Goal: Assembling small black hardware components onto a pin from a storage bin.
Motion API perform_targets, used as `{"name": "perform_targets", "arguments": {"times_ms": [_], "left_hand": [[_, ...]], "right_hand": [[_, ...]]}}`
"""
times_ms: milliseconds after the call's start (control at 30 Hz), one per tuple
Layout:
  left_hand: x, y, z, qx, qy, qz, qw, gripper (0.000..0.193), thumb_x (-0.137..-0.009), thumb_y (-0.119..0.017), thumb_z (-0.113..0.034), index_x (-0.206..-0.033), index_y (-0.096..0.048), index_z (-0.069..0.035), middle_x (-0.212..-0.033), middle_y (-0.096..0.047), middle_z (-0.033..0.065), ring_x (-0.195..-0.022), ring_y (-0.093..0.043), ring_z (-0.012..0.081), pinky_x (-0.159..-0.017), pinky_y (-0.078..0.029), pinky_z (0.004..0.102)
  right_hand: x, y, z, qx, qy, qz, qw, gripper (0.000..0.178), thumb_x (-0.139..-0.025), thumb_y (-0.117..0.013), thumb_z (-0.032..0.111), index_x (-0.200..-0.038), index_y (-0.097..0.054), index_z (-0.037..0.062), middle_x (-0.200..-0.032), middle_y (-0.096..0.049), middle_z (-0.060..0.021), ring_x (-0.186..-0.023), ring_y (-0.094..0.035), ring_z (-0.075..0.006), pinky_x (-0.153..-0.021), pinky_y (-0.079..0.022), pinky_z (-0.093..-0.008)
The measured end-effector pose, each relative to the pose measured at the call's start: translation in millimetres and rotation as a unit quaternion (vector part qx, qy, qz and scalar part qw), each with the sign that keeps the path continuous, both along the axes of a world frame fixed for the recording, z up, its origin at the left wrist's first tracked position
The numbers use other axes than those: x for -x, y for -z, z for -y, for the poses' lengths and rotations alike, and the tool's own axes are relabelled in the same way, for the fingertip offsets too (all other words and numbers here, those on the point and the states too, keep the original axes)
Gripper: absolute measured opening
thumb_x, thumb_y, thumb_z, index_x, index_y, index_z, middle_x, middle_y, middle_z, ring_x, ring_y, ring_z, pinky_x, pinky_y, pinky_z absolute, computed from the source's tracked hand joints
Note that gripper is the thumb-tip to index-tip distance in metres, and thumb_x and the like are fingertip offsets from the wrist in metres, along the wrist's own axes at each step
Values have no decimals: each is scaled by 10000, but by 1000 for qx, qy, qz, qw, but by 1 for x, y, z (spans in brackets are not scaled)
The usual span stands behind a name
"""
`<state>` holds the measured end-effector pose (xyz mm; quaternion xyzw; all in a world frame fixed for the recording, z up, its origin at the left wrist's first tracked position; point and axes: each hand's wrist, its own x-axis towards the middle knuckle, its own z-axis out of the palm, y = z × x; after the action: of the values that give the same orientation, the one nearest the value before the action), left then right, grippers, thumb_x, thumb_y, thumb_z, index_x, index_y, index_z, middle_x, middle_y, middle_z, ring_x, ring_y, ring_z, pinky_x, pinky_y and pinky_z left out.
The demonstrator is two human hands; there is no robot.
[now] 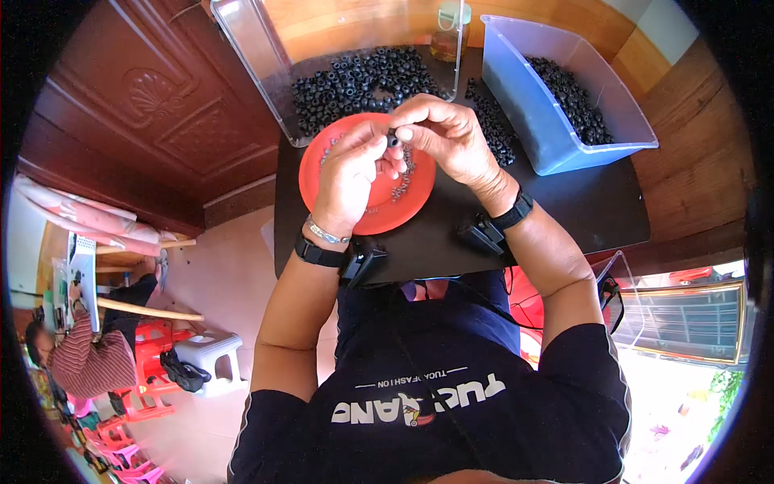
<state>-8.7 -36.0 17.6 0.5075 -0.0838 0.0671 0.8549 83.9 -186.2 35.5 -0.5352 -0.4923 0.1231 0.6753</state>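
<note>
Over a round red plate [313,179], my left hand [348,179] and my right hand [451,143] meet at the fingertips. Between them they pinch a small black ring-shaped part [393,140], with a dark hole showing in its end. The fingers of both hands are bent and partly hide it. On the plate lie many tiny silvery pieces [401,189], some covered by my left hand. Just beyond, a heap of similar black parts [363,81] fills the bottom of a see-through plastic bin [256,68].
A bluish plastic bin [528,105] of black parts [568,97] stands at the right, with loose black parts [493,133] beside it. A lidded jar [449,36] is at the back. Dark table [580,206] lies underneath. Another person [93,359] sits far left near stools [211,359].
</note>
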Motion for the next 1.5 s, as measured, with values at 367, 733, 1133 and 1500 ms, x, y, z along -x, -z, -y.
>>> {"name": "perform_targets", "arguments": {"times_ms": [367, 733, 1133, 1500], "left_hand": [[-1, 1, -1, 23, 24, -12, 999, 227, -933, -401, -151, -955, -554, 15, -806, -583, 73, -743, -564, 161, -685, -440, 273], [1, 0, 0, 62, 10, -7, 998, 230, -951, -389, -141, -1002, -542, 22, -853, -578, 66, -751, -565, 157, -689, -447, 257], [-1, 2, -1, -24, 6, -26, 999, 217, -930, -426, -166, -981, -553, 3, -852, -581, 56, -745, -563, 132, -684, -442, 252], [-1, 5, -2, 3, -5, -15, 1000, 239, -922, -437, -157, -1025, -553, 24, -868, -590, 70, -749, -570, 141, -681, -449, 264]], "right_hand": [[-6, -3, 1, 18, -32, -11, 999, 148, -841, -602, -11, -983, -629, 20, -923, -602, -56, -865, -596, -120, -778, -500, -264], [9, -1, -5, -3, -30, -7, 1000, 265, -781, -679, -5, -1031, -600, 32, -1028, -561, -67, -866, -561, -131, -779, -485, -275], [-4, -5, -2, 17, -63, -111, 992, 78, -873, -592, 46, -930, -612, -3, -832, -600, -35, -739, -604, -121, -695, -511, -264], [-11, 3, -2, 45, -41, -42, 997, 174, -867, -587, 30, -1033, -637, 23, -875, -623, -47, -818, -603, -117, -788, -481, -261]]}}
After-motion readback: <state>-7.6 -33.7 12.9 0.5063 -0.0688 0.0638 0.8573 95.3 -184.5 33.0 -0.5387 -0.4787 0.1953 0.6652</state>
